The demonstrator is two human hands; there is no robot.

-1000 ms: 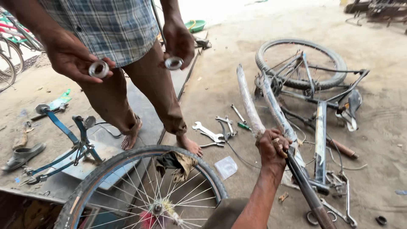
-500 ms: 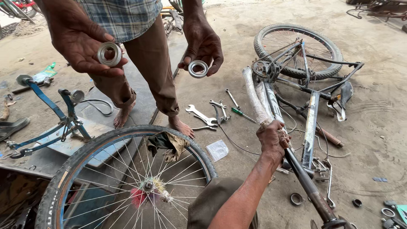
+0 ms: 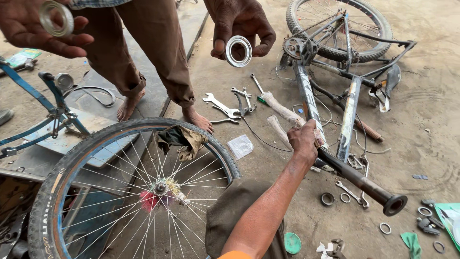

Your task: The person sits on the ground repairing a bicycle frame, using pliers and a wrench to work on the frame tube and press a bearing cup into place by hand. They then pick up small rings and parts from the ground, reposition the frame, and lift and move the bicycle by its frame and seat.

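My left hand (image 3: 303,140) is shut around the down tube of a stripped bicycle frame (image 3: 349,120) that lies on the sandy ground; my forearm reaches up from the bottom edge over my knee. My right hand is out of sight. The frame's open black tube end (image 3: 394,203) points toward the lower right. A person stands in front of me, barefoot, and holds out two silver ring-shaped cups: one (image 3: 238,51) pinched in the hand at top centre, another (image 3: 56,18) resting in the palm at top left.
A spoked wheel (image 3: 62,192) with a rag on its tyre stands at lower left, beside a blue bicycle fork (image 3: 52,103). Spanners and pliers (image 3: 225,106) lie by the person's feet. Small rings and washers (image 3: 335,197) are scattered at lower right. The frame's rear wheel (image 3: 378,29) lies at top right.
The view has closed in and dropped lower. The standing person's two hands with the rings have come nearer and higher in view. My left hand keeps its grip on the frame.
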